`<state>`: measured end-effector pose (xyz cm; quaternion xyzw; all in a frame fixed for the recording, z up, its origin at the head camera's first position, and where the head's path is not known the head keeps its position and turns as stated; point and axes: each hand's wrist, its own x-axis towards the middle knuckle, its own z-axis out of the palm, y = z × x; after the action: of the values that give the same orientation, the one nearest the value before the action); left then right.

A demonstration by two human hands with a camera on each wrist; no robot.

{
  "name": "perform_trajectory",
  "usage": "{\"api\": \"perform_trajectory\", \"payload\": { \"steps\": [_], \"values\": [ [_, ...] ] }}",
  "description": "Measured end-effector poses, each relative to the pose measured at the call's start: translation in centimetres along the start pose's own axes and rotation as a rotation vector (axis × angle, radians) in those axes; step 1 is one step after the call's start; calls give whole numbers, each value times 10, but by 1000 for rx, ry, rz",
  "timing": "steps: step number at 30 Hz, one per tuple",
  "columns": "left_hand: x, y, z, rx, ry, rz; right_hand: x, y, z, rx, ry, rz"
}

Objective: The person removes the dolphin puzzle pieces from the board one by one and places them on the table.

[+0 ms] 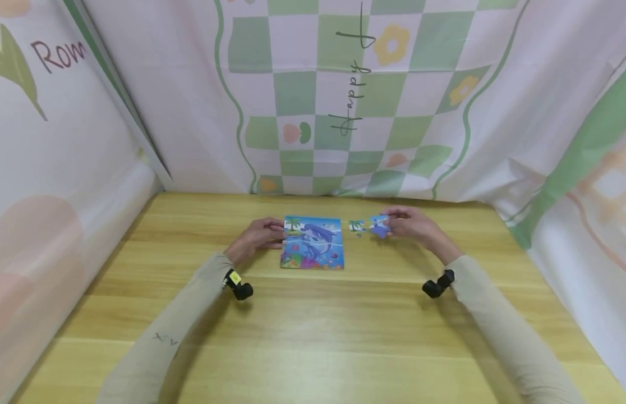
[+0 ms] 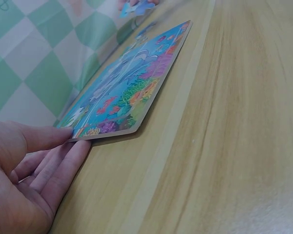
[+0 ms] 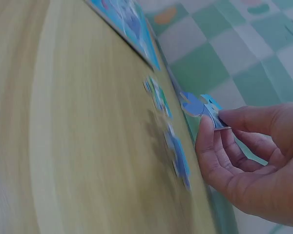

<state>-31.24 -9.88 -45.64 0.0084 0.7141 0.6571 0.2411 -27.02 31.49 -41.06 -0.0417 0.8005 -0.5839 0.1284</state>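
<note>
A square jigsaw puzzle (image 1: 313, 244) with dolphins, coral and a palm tree lies on the wooden table. At its left edge is my left hand (image 1: 259, 234). The left wrist view shows the thumb over a corner of the puzzle (image 2: 122, 92) and fingers beneath, pinching it. To the right of the puzzle, my right hand (image 1: 411, 223) pinches a blue and purple puzzle piece (image 3: 205, 108) between thumb and fingers, raised above the table. Below that piece lie a loose palm-tree piece (image 3: 158, 97) and a blue piece (image 3: 178, 156).
The wooden table (image 1: 303, 325) reaches back to a hanging cloth (image 1: 338, 101) with green checks and flowers. More printed cloth (image 1: 65, 168) hangs along the left side, and another green-edged cloth (image 1: 585, 151) along the right. A small black camera sits on each wrist.
</note>
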Motion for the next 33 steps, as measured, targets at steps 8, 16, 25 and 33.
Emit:
{"api": "perform_trajectory", "payload": {
  "steps": [8,16,25,33],
  "values": [
    [0,0,-2,-3,-4,3,-5,13,-37,-28,85,83],
    [-2,1,-1,6,-8,12,-11,21,-54,-102,88,115],
    [-2,1,-1,15,-12,17,-8,30,-48,-239,193,73],
    [-2,1,-1,13,-8,1,-8,31,-38,-396,238,29]
  ]
}}
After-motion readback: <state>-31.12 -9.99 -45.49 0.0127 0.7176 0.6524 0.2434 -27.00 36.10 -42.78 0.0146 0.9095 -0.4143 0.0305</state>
